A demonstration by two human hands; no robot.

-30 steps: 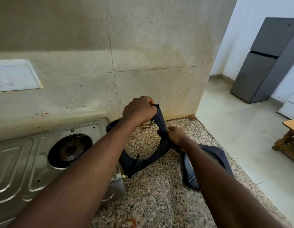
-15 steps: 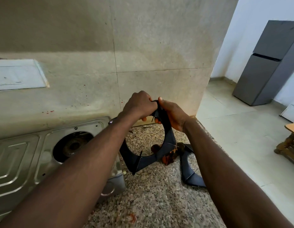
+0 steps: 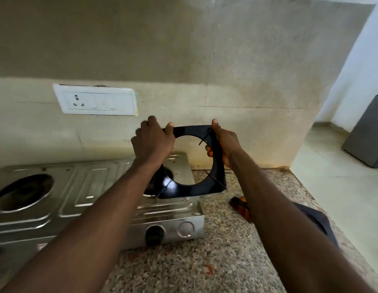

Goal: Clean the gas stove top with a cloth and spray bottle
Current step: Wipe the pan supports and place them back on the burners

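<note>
Grate (image 3: 217, 166) hangs tilted, my left hand (image 3: 153, 142) curled round its top-left corner, my right hand (image 3: 225, 142) gripping its right edge, the bare burner (image 3: 152, 187) just below-left.

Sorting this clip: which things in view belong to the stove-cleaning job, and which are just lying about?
Job: gas stove; black pan support, held by left hand and right hand; second pan support on counter.
Lying about: wall socket; fridge; orange-brown object.

A white socket plate (image 3: 95, 99) sat up-left of my left grip (image 3: 153, 142); a grey fridge (image 3: 368, 132) stood far to its right.
</note>
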